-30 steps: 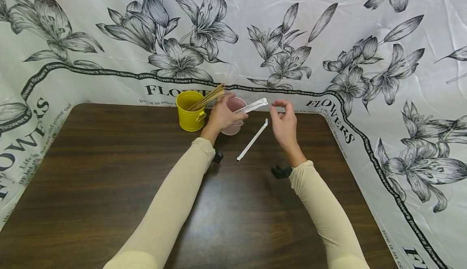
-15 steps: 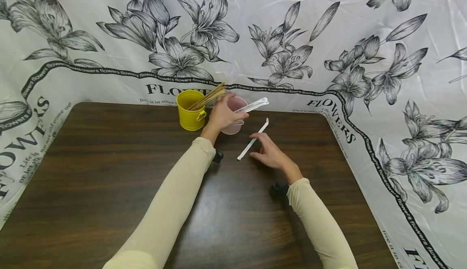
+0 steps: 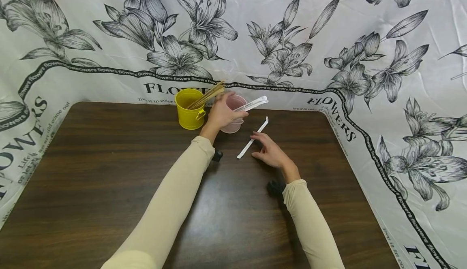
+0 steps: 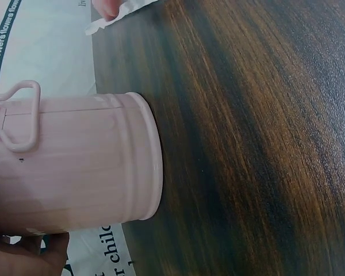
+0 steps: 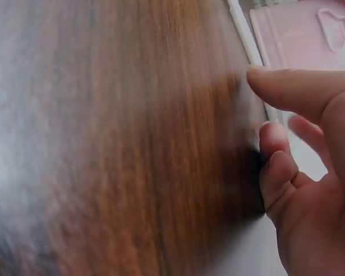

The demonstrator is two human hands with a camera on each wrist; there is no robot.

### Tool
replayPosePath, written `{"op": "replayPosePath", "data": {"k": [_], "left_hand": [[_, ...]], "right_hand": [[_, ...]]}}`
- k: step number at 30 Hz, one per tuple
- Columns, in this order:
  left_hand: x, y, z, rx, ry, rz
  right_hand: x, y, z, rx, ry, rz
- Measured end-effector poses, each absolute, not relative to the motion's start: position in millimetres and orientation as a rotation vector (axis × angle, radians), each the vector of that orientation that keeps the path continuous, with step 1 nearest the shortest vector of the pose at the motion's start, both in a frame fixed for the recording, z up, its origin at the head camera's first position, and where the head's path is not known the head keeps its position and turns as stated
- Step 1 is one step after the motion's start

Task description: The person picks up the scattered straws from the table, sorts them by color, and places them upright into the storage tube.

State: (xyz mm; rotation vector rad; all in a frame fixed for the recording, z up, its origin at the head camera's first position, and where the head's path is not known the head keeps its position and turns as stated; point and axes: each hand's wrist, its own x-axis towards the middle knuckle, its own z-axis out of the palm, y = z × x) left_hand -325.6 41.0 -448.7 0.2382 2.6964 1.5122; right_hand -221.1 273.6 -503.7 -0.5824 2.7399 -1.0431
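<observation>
A small pink bucket (image 3: 232, 128) stands near the back edge of the table, with paper-wrapped straws (image 3: 255, 103) leaning out of it to the right. My left hand (image 3: 220, 114) grips the bucket around its upper part. Its side and handle loop fill much of the left wrist view, where fingers (image 4: 29, 256) touch its lower side. One wrapped straw (image 3: 246, 149) lies slantwise on the table in front of the bucket. Over its right side is my right hand (image 3: 271, 152), thumb and fingers apart, not pinching it.
Left of the pink bucket stands a yellow bucket (image 3: 190, 115) holding several thin wooden sticks (image 3: 207, 95). A white flower-printed cloth (image 3: 277, 58) rises behind the dark wooden table (image 3: 127, 167) and along its sides.
My right hand has come down and left from beside the straws' ends to the straw on the table. The left hand has stayed on the pink bucket.
</observation>
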Motion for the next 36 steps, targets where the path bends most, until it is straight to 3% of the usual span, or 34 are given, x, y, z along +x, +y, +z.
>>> {"op": "replayPosePath", "data": {"k": [22, 31, 36], "left_hand": [[-324, 42, -449, 0.227, 2.684, 1.494], [-326, 39, -446, 0.231, 2.676, 1.515], [-326, 40, -447, 0.232, 2.665, 1.516]], "right_hand": [[-211, 263, -510, -0.646, 2.752, -0.974], [-200, 263, -493, -0.759, 2.674, -0.939], [-192, 262, -474, -0.653, 2.659, -1.055]]}}
